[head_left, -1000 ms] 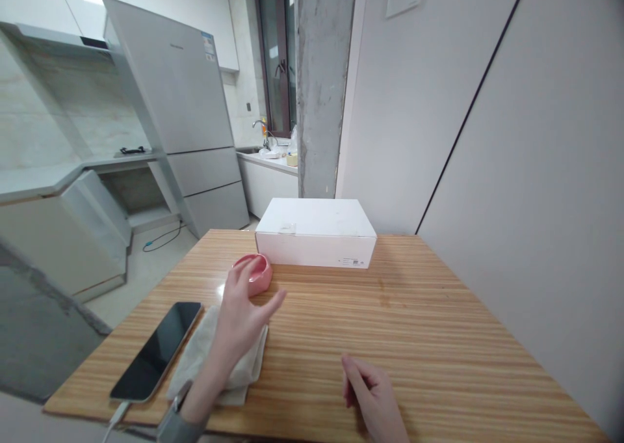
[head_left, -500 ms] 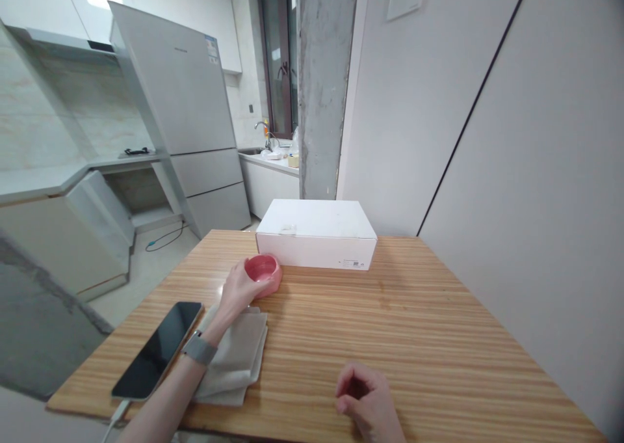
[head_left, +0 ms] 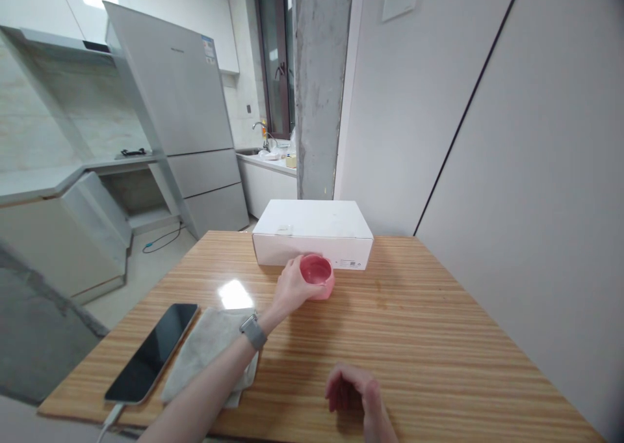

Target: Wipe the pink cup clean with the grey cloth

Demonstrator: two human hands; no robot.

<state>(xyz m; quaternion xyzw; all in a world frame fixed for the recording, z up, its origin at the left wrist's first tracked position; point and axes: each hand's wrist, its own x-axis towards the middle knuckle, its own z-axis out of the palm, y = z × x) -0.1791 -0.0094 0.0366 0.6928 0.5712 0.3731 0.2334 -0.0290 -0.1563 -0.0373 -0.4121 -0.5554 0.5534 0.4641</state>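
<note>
My left hand (head_left: 293, 287), with a grey-banded watch (head_left: 253, 332) on its wrist, grips the left side of a small pink bowl (head_left: 326, 291). The bowl is upright, with a thick rim and a hollow where no contents show. It is in front of a white box (head_left: 312, 248); whether it rests on the table or hangs just above it I cannot tell. My right hand (head_left: 358, 394) is near the table's front edge, its fingers curved and the thumb apart, holding nothing. A folded grey cloth (head_left: 209, 342) lies partly under my left forearm.
A phone (head_left: 152, 354) with a white charging cable (head_left: 111, 418) plugged in lies on the left of the wooden table (head_left: 439, 339). A wall (head_left: 511, 189) runs along the right. Beyond the table stand a fridge (head_left: 170, 92) and a kitchen counter (head_left: 43, 181).
My left hand has carried the pink bowl rightward, from the box's left corner to in front of its middle. My right hand's fingers and thumb have spread wider apart.
</note>
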